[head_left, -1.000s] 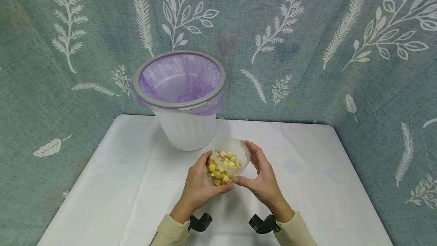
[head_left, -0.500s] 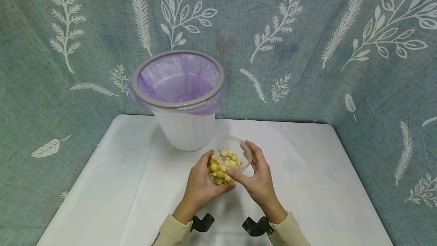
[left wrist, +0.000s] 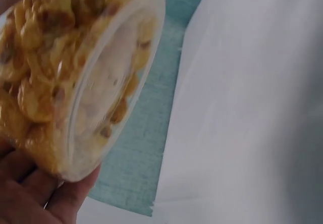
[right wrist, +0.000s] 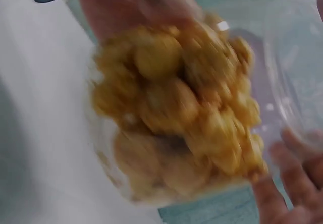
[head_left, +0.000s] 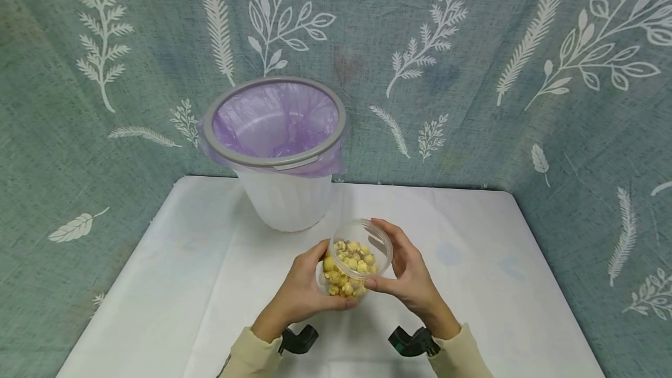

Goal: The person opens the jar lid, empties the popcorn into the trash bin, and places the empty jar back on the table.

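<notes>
A clear plastic jar of yellow popcorn (head_left: 338, 276) is held above the white table, tilted. My left hand (head_left: 296, 293) grips its side, with the thumb along the near side; in the left wrist view its fingers (left wrist: 45, 196) curl under the jar. At the jar's upper end, my right hand (head_left: 412, 284) holds the clear round top (head_left: 363, 233) between thumb and fingers. In the right wrist view this top (right wrist: 305, 62) looks like a lid, with popcorn (right wrist: 171, 108) blurred beside it. Whether it sits fully on the jar I cannot tell.
A white bin (head_left: 289, 203) with a grey rim (head_left: 273, 162) and a purple liner (head_left: 275, 115) stands behind the hands, slightly left. The white-covered table (head_left: 472, 284) is bordered by a green leaf-patterned cloth (head_left: 367, 28) at the back and sides.
The jar has come slightly lower and nearer. My right thumb moved left over the jar half a second ago and is now back at the right of the rim.
</notes>
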Demonstrator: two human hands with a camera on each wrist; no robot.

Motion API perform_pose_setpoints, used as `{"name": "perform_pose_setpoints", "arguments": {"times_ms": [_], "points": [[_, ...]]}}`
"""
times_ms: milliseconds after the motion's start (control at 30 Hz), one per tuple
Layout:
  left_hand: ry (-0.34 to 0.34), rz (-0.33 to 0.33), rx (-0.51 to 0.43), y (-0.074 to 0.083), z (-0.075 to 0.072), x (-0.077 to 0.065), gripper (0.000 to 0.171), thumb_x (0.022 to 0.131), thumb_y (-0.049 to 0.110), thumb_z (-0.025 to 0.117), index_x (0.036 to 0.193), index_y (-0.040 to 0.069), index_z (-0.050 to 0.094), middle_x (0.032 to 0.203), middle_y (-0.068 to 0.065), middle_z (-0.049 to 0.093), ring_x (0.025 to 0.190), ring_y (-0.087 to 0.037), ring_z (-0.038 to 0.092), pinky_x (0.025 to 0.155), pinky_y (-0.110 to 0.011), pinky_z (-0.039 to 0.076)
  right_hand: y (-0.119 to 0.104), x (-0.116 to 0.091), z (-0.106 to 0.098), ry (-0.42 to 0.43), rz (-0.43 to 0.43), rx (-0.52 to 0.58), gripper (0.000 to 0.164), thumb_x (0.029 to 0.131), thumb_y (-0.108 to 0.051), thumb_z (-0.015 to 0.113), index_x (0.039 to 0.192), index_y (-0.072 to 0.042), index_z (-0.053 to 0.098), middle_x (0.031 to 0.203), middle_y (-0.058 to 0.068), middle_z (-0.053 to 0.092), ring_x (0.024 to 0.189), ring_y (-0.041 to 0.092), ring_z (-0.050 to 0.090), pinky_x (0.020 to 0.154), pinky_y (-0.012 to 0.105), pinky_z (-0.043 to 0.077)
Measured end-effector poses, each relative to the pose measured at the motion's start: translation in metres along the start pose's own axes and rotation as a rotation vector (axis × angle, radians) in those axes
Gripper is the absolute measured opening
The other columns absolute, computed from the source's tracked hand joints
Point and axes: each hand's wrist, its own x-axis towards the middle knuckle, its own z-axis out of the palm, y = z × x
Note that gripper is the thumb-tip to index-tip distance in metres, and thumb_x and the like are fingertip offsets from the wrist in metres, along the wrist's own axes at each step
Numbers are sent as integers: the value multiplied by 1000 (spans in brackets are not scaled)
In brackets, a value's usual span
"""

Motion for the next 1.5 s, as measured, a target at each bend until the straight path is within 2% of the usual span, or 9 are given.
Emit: {"name": "perform_pose_setpoints", "arguments": {"times_ms": [233,467,600,733,867,967,1067,1267,1500], "points": [[-127,26,-92,-1,-6,-2,92,67,33,101,145,19,55,133,10,67,125,-16,64,110,-51,49,-2,-1,-12,-161,17,141,95,86,-12,87,162,-1,31,159,24,38,141,32,46,113,40,46],[-92,35,-88,-2,-3,-3,91,67,34,101,145,19,56,131,10,67,122,-17,64,107,-50,50,-3,-2,-12,-168,31,167,102,88,-11,86,166,-3,22,168,19,30,151,34,35,120,38,37],[-19,20,-61,-5,0,-3,95,66,36,102,146,18,54,132,9,68,123,-16,64,108,-51,49,-1,-4,-6,-92,-3,81,103,88,-17,88,167,-7,23,169,19,29,156,32,29,124,31,29],[91,10,-24,-7,7,-1,98,66,36,102,147,13,52,134,5,67,123,-16,63,108,-52,49,1,-6,7,75,-16,-101,102,85,-15,91,166,-10,28,168,16,34,155,27,32,124,26,28],[214,13,22,-7,17,1,103,65,35,103,149,8,50,137,1,64,124,-18,62,104,-48,53,-1,-3,27,251,1,-218,106,80,-4,92,165,-10,28,167,13,36,154,27,34,126,42,25],[297,0,73,-6,25,2,104,65,37,103,148,4,50,136,-4,64,122,-20,63,100,-47,55,-3,1,41,347,7,-259,109,77,-3,93,164,-6,28,166,12,37,153,28,36,124,58,23],[353,-35,133,-4,33,2,106,63,41,102,147,1,50,134,-9,64,120,-23,63,98,-50,55,-1,4,51,418,7,-289,109,77,-7,94,163,-2,29,165,14,39,151,30,39,122,65,25],[370,-31,173,-3,38,1,108,61,40,102,146,-1,49,134,-14,64,120,-27,64,98,-53,54,1,6,57,492,13,-323,104,78,-14,94,160,3,33,157,15,49,143,33,48,119,64,32],[297,23,88,-3,30,2,103,64,37,103,147,5,51,134,-3,65,121,-18,63,99,-48,55,-2,4,48,412,16,-246,100,79,-6,92,161,-5,35,157,12,49,142,32,48,120,61,31]]}}
